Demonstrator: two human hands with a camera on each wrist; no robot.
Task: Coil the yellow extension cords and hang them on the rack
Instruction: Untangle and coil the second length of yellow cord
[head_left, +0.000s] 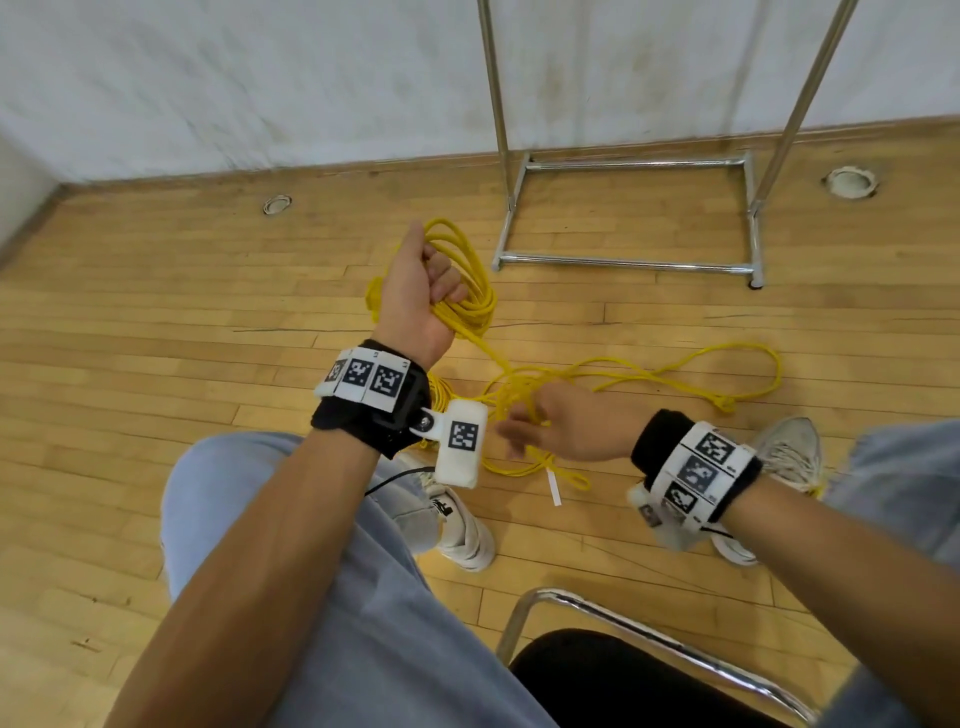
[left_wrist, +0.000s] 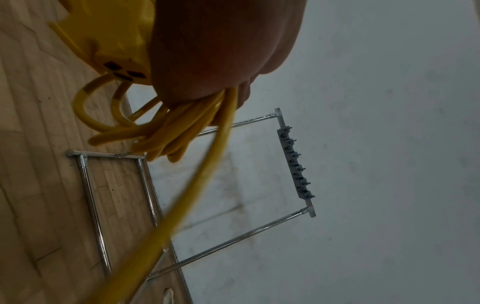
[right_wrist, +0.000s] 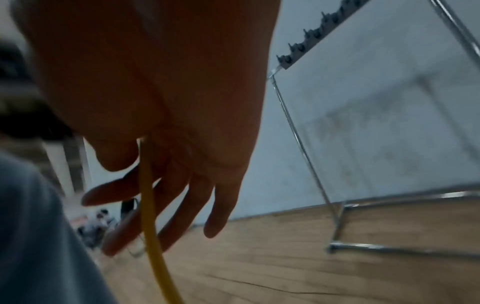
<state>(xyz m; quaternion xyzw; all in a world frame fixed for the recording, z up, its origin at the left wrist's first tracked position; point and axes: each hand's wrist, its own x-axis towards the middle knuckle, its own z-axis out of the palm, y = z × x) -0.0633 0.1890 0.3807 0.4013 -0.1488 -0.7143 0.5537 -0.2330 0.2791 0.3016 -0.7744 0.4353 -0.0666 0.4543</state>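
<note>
While the left hand (head_left: 415, 291) grips a partial coil (head_left: 467, 280), the right hand (head_left: 566, 426), fingers loosely spread, guides loose cord (head_left: 675, 364); rack (head_left: 628, 166) bare.

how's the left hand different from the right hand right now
The left hand is raised with its fingers curled round a bundle of yellow cord loops; the right hand sits lower with fingers mostly straight, and a single strand runs across them. The left hand also holds the cord's yellow socket end; the right shows no plug. Both wear wristbands with black-and-white markers.
</note>
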